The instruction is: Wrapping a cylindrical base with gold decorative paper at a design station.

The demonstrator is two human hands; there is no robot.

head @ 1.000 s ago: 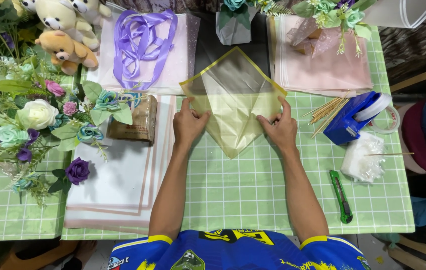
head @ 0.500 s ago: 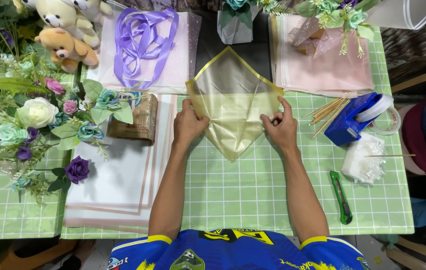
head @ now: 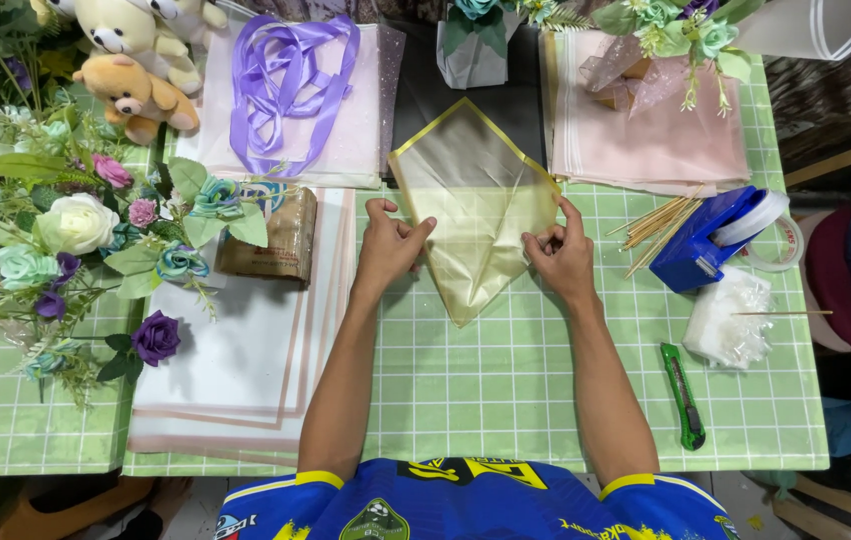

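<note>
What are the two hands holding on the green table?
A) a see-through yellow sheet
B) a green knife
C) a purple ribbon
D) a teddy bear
A: the left hand and the right hand both pinch the folded yellow sheet between them.

The left hand (head: 391,245) covers part of the yellow wrapping sheet (head: 476,215), so the fold under its palm cannot be seen; the right hand (head: 561,255) hides the sheet's right edge. The cream teddy bear (head: 136,30) is cut off by the top edge. The white vase (head: 826,25) runs out at the top right. The print on the brown box (head: 281,240) is too small to read.
</note>
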